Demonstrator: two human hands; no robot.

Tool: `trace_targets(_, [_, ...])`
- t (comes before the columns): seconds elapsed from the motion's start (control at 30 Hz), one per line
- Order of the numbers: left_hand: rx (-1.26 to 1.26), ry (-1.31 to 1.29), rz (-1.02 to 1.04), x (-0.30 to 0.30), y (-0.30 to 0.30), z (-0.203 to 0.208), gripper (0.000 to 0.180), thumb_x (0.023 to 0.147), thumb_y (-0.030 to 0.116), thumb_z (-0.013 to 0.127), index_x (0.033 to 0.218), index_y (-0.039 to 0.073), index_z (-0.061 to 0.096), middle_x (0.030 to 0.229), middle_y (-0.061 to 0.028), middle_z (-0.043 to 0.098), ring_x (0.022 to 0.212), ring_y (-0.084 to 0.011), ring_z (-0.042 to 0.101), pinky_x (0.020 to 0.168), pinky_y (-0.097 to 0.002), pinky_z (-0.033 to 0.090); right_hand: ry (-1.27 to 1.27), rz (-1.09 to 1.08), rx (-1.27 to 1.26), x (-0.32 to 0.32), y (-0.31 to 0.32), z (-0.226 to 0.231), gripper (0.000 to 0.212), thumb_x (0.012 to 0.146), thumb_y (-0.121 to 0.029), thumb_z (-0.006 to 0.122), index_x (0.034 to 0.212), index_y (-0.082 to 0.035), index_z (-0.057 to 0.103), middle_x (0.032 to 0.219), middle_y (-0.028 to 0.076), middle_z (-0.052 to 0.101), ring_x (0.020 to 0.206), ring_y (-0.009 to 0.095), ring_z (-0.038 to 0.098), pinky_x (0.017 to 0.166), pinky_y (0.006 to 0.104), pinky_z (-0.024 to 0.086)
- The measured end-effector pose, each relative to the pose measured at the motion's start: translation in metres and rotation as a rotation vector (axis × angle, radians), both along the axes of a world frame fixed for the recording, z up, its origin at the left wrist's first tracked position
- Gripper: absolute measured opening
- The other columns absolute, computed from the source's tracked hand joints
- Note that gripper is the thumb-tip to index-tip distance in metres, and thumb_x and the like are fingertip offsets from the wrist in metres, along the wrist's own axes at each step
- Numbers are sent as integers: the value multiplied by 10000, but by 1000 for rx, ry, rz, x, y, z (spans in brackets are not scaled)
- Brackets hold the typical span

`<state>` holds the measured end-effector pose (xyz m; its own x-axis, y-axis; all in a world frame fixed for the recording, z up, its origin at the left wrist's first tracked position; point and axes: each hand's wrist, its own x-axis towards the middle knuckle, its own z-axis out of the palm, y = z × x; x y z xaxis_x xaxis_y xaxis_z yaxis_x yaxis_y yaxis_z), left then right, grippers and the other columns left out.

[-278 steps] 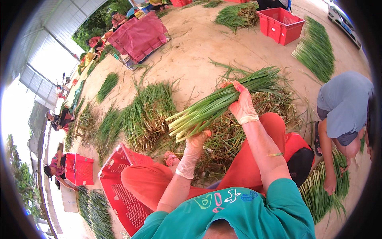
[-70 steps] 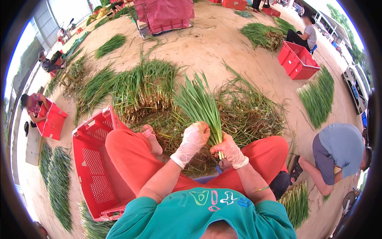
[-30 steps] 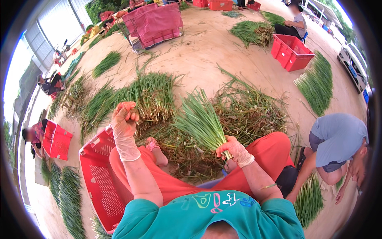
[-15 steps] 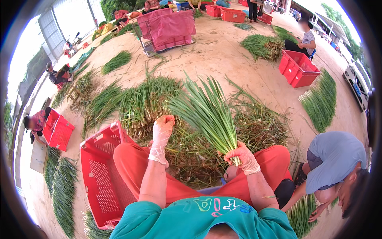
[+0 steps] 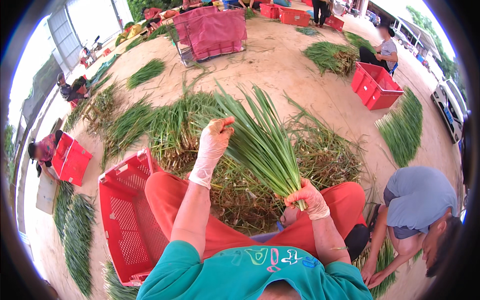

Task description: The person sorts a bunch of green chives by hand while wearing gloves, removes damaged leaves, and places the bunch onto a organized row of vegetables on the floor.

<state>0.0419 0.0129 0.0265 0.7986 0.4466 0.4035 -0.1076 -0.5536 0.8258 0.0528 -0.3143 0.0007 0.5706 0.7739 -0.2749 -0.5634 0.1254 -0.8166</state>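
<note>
My right hand [image 5: 308,199], in a thin translucent glove, is closed around the pale stem ends of a bunch of garlic chives [image 5: 265,145]. The long green leaves fan out up and to the left, over my lap. My left hand [image 5: 215,141], gloved too, is raised at the left edge of the leaves with its fingers pinched together. What they hold, if anything, I cannot make out. Below both hands lies a heap of loose trimmings [image 5: 245,200], green and brown. Behind my left hand a pile of untrimmed chives [image 5: 175,125] spreads leftward.
An open red plastic crate [image 5: 132,225] stands by my left knee. At my right, a person [image 5: 420,200] bends over chives on the ground. A red crate [image 5: 375,87] stands farther right beside another pile. Ahead is a metal-frame cart [image 5: 212,32] with pink cloth.
My left hand has moved up and right to the leaves. The bunch has swung slightly left in my right hand. The person at right has both hands down at the chives.
</note>
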Motion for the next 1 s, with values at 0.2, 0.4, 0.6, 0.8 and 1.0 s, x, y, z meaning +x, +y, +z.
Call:
trace_targets(0.2, [195,58,-51,8,-1,-7,288,811,68,700,1098,52,708,885,-132,611,790,-277,616,739,-346,493,-19,55,14,1,-1,0,484,657,30,702,1135,30,630,896,181,708,606,175,645,493,266,487])
trace_targets(0.4, [295,141,-108,5,-11,2,231,794,54,708,1026,53,698,930,-147,637,843,-307,655,750,-367,519,5,46,-1,1,-4,3,448,659,36,699,1104,22,648,890,174,712,609,172,647,497,267,488])
trace_targets(0.6, [583,11,-247,2,-36,-2,158,766,69,726,923,68,704,884,-151,636,842,-345,653,702,-425,532,-25,18,-44,1,1,3,428,640,24,693,1066,32,666,886,197,716,584,178,645,486,279,488])
trace_targets(0.8, [837,23,-280,2,-42,-4,176,746,55,710,921,62,693,883,-157,604,819,-369,623,673,-460,512,-12,37,-34,1,-1,8,463,647,52,701,1105,20,639,886,154,709,601,165,634,495,269,483])
trace_targets(1.0, [1046,-30,-259,-3,-42,5,196,669,54,673,861,93,657,876,-98,615,918,-293,605,837,-430,471,-46,33,-74,0,2,12,435,625,43,687,1060,41,663,865,186,718,562,161,624,494,262,466])
